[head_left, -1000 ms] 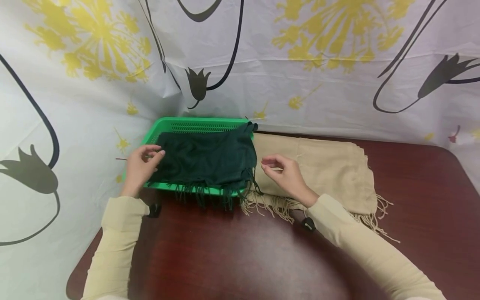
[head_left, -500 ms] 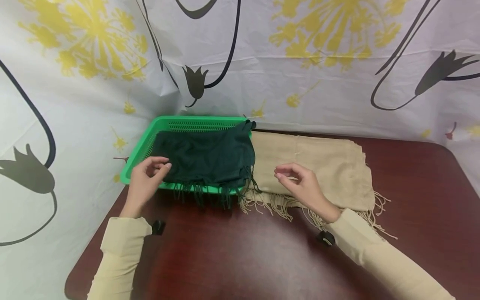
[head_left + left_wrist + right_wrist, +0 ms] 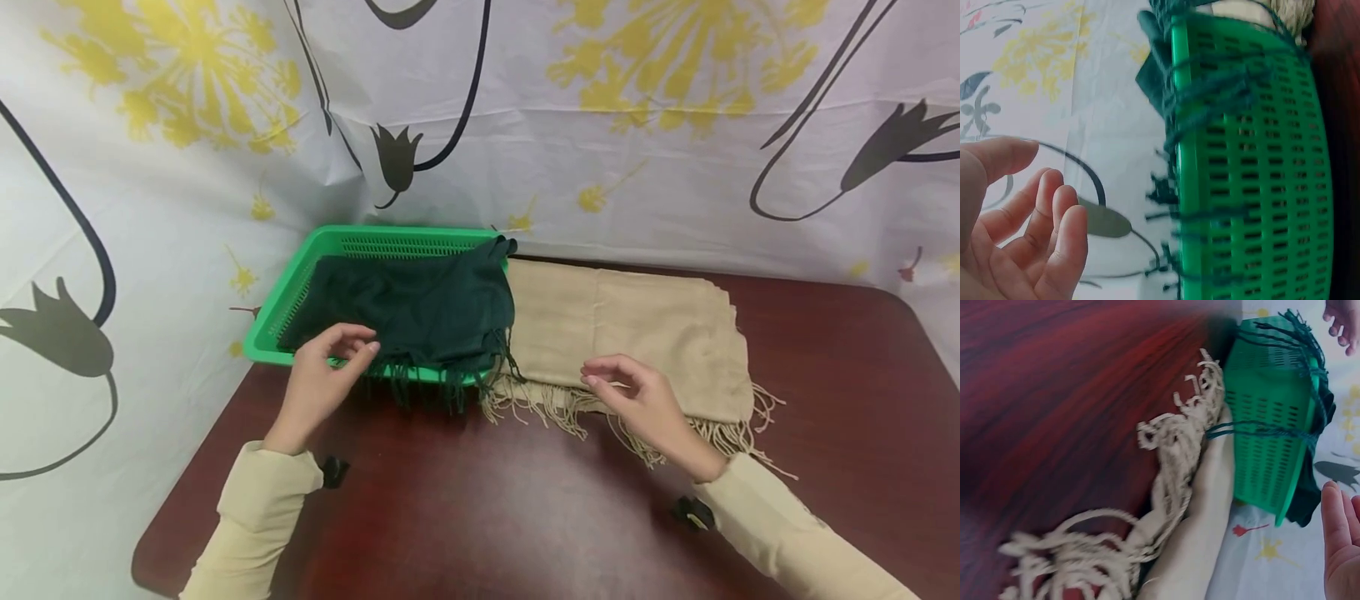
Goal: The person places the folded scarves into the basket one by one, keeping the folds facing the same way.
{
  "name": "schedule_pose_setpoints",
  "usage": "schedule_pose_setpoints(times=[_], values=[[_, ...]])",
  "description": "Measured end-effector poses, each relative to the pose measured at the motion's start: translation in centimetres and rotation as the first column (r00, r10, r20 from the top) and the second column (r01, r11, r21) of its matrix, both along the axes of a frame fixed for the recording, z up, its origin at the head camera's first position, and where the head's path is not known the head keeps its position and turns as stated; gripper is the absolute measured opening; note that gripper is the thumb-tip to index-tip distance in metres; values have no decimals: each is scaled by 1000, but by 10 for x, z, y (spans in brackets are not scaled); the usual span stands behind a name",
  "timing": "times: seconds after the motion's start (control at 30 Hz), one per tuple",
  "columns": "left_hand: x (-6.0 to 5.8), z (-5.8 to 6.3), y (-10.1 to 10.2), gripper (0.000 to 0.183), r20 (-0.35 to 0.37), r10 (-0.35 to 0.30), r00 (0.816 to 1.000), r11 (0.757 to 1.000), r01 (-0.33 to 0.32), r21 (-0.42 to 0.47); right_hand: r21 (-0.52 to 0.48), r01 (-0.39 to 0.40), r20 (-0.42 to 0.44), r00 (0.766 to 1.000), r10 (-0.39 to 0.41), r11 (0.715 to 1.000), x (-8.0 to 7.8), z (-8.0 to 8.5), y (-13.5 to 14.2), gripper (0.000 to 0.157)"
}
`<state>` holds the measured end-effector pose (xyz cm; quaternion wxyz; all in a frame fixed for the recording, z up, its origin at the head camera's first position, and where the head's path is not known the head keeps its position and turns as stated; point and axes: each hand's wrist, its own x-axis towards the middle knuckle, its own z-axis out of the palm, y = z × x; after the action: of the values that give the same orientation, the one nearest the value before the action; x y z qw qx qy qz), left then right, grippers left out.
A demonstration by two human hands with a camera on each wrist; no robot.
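Note:
A dark green fringed scarf (image 3: 420, 304) lies folded in the green plastic basket (image 3: 279, 354), its tassels hanging over the front rim. To the right, a folded beige scarf (image 3: 645, 325) with knotted fringe lies flat beside the basket. My left hand (image 3: 322, 383) hovers by the basket's front edge, fingers loosely bent and holding nothing. In the left wrist view that hand (image 3: 1029, 231) is apart from the basket wall (image 3: 1254, 181). My right hand (image 3: 648, 404) hangs over the beige scarf's front fringe, fingers relaxed, with nothing in it.
Both scarves and the basket are at the back of a dark red-brown wooden table (image 3: 480, 517). Behind and to the left hangs a white sheet (image 3: 480, 100) printed with yellow and grey flowers. A black wrist strap piece (image 3: 695, 512) shows below the right sleeve.
Both hands have drawn back toward the front and shifted right, away from the dark green scarf. The scarves and the basket have stayed in place.

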<state>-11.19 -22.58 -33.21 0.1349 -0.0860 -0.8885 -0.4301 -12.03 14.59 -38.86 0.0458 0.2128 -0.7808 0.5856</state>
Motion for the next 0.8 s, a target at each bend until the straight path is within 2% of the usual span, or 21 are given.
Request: schedule_pose_setpoints(times=[0.2, 0.33, 0.67, 0.73, 0.8], values=[[3, 1, 18, 17, 0, -74, 997, 997, 74, 30, 31, 18, 10, 1000, -19, 999, 3, -6, 15, 22], [2, -4, 30, 17, 13, -110, 994, 993, 110, 33, 75, 47, -26, 999, -45, 996, 4, -6, 25, 23], [-1, -14, 62, 17, 63, -204, 977, 977, 200, 71, 113, 111, -38, 993, -108, 987, 9, -6, 48, 23], [1, -14, 68, 17, 84, -211, 974, 975, 203, 93, 116, 124, -45, 992, -119, 985, 8, -4, 50, 23], [6, -7, 76, 15, 102, -224, 969, 971, 213, 108, 127, 143, -58, 989, -137, 982, 7, -2, 52, 23]])
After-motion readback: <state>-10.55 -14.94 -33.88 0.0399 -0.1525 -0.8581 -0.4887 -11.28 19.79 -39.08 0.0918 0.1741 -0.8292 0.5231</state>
